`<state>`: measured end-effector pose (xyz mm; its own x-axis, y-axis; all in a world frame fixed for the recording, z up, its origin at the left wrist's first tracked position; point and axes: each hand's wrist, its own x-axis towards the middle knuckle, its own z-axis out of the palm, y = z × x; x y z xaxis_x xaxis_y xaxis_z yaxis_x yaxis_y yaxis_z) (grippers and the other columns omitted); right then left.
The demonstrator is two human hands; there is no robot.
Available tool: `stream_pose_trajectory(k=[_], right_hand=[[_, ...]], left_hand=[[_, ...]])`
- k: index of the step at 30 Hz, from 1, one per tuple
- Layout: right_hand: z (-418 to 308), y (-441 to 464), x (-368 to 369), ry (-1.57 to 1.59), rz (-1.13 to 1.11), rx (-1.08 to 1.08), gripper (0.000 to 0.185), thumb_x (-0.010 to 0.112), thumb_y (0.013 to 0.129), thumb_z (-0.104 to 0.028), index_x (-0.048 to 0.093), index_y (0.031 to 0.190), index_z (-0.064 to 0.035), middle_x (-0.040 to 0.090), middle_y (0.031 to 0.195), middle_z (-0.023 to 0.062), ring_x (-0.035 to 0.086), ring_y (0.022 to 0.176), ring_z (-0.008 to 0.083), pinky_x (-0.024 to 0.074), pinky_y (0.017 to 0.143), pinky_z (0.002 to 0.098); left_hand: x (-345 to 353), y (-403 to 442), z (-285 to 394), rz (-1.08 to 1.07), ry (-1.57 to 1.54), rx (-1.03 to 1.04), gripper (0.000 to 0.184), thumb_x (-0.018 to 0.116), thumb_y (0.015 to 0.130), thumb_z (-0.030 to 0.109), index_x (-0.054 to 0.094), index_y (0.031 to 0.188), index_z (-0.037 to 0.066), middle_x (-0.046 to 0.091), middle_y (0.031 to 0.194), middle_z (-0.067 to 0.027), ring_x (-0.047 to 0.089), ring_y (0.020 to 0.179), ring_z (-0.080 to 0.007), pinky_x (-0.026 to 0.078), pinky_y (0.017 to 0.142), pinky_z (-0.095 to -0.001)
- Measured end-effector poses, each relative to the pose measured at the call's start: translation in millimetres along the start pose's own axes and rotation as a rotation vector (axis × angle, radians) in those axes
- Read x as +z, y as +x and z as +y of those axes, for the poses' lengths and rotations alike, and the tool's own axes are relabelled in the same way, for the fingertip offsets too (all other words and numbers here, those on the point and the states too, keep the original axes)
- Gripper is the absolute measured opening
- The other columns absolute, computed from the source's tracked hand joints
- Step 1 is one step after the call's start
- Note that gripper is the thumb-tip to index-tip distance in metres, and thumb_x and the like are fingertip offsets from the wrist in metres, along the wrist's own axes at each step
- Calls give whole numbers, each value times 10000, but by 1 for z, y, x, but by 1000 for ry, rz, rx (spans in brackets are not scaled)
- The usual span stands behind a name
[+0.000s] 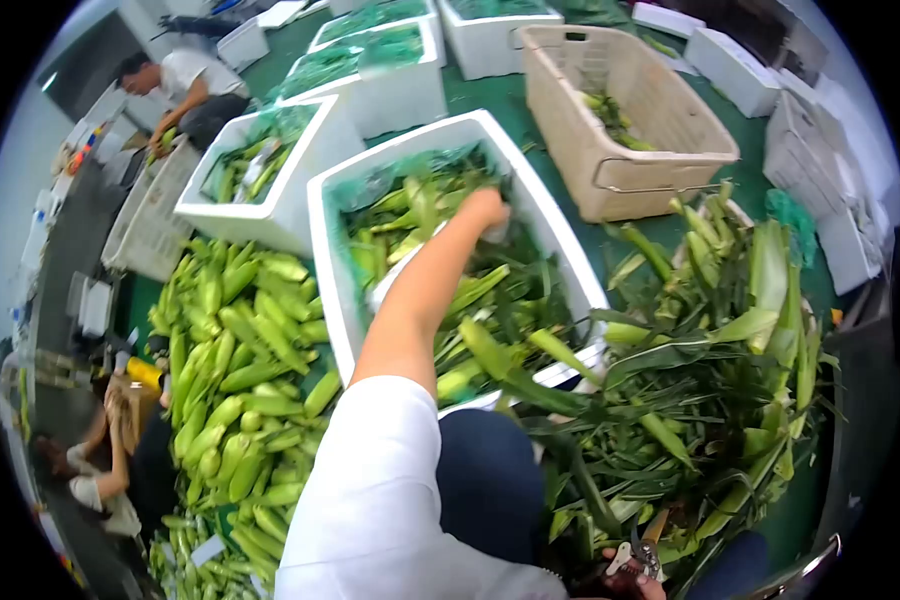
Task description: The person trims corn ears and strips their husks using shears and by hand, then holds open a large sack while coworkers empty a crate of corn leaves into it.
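My left arm reaches forward into a white foam box (590,285) lined with green plastic, which holds corn husks and leaves. My left hand (485,208) is down among the husks (425,200) near the box's far right side; its fingers are hidden. At the bottom edge, my right hand (650,588) is closed around pruning shears (635,560), partly cut off by the frame. Beside the shears lies a large heap of loose green leaves and husks (690,390).
Left of the box lies a big pile of green corn ears (255,350). A beige crate (610,170) stands at the far right of the box. More lined foam boxes (390,95) stand behind. One person (185,90) sits at the far left, another person (105,470) at lower left.
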<state>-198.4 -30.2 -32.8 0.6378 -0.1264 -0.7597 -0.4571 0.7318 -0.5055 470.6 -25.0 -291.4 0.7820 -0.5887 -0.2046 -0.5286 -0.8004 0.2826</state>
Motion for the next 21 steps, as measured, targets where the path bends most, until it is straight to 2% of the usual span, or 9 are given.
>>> stream_pose_trajectory(k=[1,2,6,8,13,15,17,19,21], right_hand=[[-2,-2,-1,14,20,-5,493,554,963,-376,518,1281,-1,632,1093,113,600,930,166,449,794,267],[-3,-7,-1,26,39,-19,491,555,962,-376,521,1278,-1,633,1089,112,601,927,164,449,791,265],[-5,-24,-3,100,117,-49,485,559,961,-377,532,1265,0,639,1075,107,603,914,158,448,781,258],[-6,-36,1,137,121,-67,482,561,960,-377,538,1259,0,642,1068,104,604,907,154,448,776,255],[-6,-49,-6,224,87,-78,474,567,958,-378,552,1243,1,649,1051,97,606,891,146,448,763,246],[-8,-51,-8,260,22,-81,471,569,957,-378,558,1236,1,652,1044,95,607,885,143,447,757,243],[-4,-45,-10,262,-134,-95,433,550,960,-334,554,1248,-10,640,1127,108,596,1003,200,460,858,316],[3,-29,-9,245,-308,-114,400,531,964,-291,550,1259,-21,628,1210,120,586,1122,257,474,959,390],[18,32,-9,10,-449,-313,386,582,917,-108,470,1264,19,627,1032,197,648,943,340,535,840,430]], left_hand=[[-17,-18,30,-215,119,-95,410,618,764,332,727,1071,83,667,1193,-158,639,1109,-327,489,926,-491],[-7,-17,41,-131,331,-36,417,606,793,340,720,1121,109,651,1247,-129,619,1153,-324,464,930,-547],[32,14,34,-47,283,-184,408,571,847,405,731,1104,131,693,1169,-109,655,1095,-287,485,891,-481],[10,-7,42,-107,203,-75,391,701,735,333,737,1034,85,683,1139,-179,649,1076,-329,501,872,-424],[-92,-175,103,376,320,402,242,714,676,303,667,781,91,660,827,-140,661,816,-337,518,713,-459],[-117,-248,91,328,318,365,231,703,708,295,643,812,97,647,750,-104,656,681,-324,517,594,-435],[-132,-289,54,439,383,565,230,683,752,296,626,866,104,645,698,-84,643,599,-313,505,525,-425],[-169,-324,39,570,406,498,230,675,768,291,616,897,110,638,666,-95,660,633,-297,512,533,-409],[-205,-363,59,812,280,500,207,701,742,260,592,838,113,603,634,-96,613,560,-304,486,507,-404]])
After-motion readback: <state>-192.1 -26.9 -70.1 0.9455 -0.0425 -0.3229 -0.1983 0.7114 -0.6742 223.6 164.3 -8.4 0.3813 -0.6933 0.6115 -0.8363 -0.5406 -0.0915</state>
